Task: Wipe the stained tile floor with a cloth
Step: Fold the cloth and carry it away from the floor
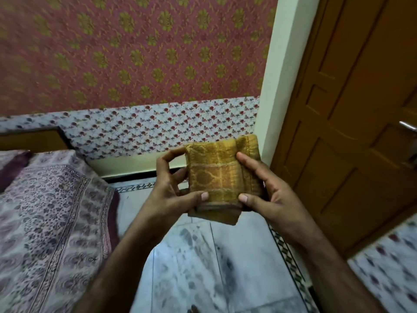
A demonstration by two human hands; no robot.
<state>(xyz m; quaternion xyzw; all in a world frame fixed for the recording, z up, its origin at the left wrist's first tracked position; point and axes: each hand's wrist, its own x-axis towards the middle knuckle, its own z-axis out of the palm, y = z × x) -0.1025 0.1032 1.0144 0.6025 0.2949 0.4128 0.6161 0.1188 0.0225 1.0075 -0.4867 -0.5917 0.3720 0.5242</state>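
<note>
a small bedroom is filling the view: a wall papered in pink with green flowers is rising at the back, a bed under a purple-printed sheet is sitting on the left, and a brown wooden door is standing on the right. between bed and door, the pale tile floor is showing along the bottom, and dark grey stains are smearing across several of its tiles.

the person is holding a folded mustard-yellow cloth up in the air, well above the floor and in front of the skirting. the left hand is pinching the cloth's left edge, with its thumb pressing on the lower front and its curled forefinger touching the upper corner. the right hand is gripping the right edge, with its thumb lying on the lower front and its forefinger stretching across the upper part; its other fingers are hiding behind the fabric. the cloth is looking thick and neatly squared, several layers deep.

judging by this, the task is barely getting started. the cloth is in hand and seemingly being readied as a pad, but it is not touching the tiles, and the stains are looking untouched. the whole wiping is remaining to be done: bringing the cloth down to the floor and rubbing over the marked tiles.
</note>
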